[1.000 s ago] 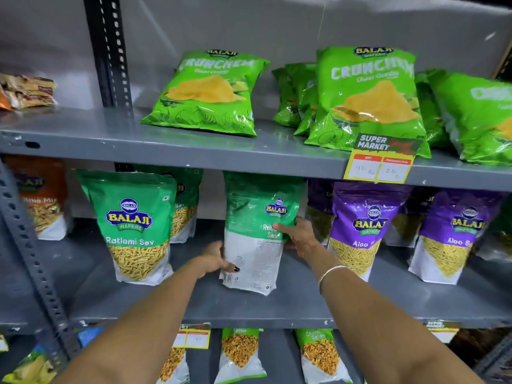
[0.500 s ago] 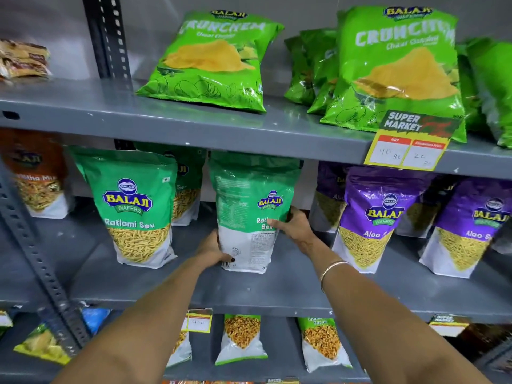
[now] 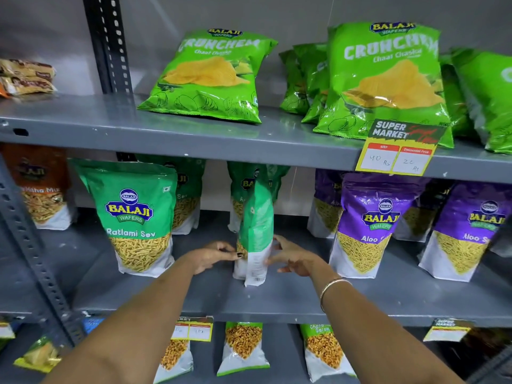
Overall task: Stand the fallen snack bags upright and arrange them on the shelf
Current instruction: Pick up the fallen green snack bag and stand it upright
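A green Ratlami Sev bag (image 3: 256, 231) stands upright on the middle shelf (image 3: 277, 303), turned edge-on toward me. My left hand (image 3: 213, 256) pinches its lower left side with thumb and fingers. My right hand (image 3: 296, 259) is at its lower right side with fingers spread, fingertips at or just off the bag. Another green Ratlami Sev bag (image 3: 133, 217) stands upright to the left, and more green bags stand behind both. Purple Aloo Sev bags (image 3: 368, 225) stand upright to the right.
Bright green Crunchem chip bags (image 3: 213, 76) lean back on the upper shelf (image 3: 194, 137), which carries a yellow price tag (image 3: 399, 153). An orange mix bag (image 3: 38, 189) stands at far left. A perforated metal upright (image 3: 36, 256) slants down the left. Small snack bags fill the bottom shelf.
The green bag between my hands has turned from back-facing to edge-on and stands further back on the shelf. Both hands slid down to its base, and my right hand's fingers spread.
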Demonstrator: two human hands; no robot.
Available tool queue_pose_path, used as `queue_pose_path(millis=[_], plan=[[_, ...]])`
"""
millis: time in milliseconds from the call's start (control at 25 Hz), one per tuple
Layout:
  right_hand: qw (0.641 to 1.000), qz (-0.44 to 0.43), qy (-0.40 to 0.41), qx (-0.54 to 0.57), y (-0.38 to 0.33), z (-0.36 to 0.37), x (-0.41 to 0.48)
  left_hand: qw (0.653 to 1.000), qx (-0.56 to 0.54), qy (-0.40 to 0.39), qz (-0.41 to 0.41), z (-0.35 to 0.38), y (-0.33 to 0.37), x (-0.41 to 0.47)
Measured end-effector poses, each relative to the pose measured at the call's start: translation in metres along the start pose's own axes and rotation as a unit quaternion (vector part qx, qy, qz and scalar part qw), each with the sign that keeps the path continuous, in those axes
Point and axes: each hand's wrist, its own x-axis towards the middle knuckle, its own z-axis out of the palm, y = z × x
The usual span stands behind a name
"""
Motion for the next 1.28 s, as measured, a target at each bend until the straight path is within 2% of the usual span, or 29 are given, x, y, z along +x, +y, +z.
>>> queue_pose_path(millis=[80,160,320,400,600,680,760,880,1120,1200,1280], plan=[[0.999,-0.030,-0.022,-0.033,0.005,0.002,-0.002,0.998,-0.027,0.046,0.022,0.010,0.006,0.007],[0.998,-0.054,-0.006,-0.026,0.009,0.006,0.001,0.995,-0.050,0.076,0.036,0.018,0.008,0.017],[0.993,-0.088,0.058,-0.054,0.014,0.011,0.008,0.996,0.014,0.060,0.067,0.027,0.012,0.024],[0.994,-0.097,0.045,-0.018,0.018,0.004,0.012,0.994,0.040,0.070,0.067,0.024,0.014,0.024],[0.995,-0.096,-0.006,0.026,0.016,-0.022,0.007,0.995,-0.005,0.087,0.054,0.013,0.018,0.025],[0.993,-0.096,0.007,0.062,0.020,-0.032,0.014,0.994,0.010,0.097,0.056,0.013,0.016,0.026],[0.992,-0.096,0.025,0.083,0.026,-0.036,0.024,0.988,0.035,0.133,0.064,0.018,0.014,0.028],[0.987,-0.125,-0.004,0.099,0.031,-0.034,0.030,0.975,0.056,0.207,0.064,0.028,0.013,0.026],[0.981,-0.161,-0.017,0.103,0.027,-0.039,0.030,0.973,0.023,0.222,0.063,0.044,0.011,0.016],[0.987,-0.138,-0.035,0.072,0.029,-0.042,0.029,0.974,0.033,0.218,0.057,0.046,0.011,0.009],[0.993,-0.029,-0.042,-0.108,0.030,-0.046,0.031,0.977,0.080,0.194,0.023,0.038,0.006,-0.001]])
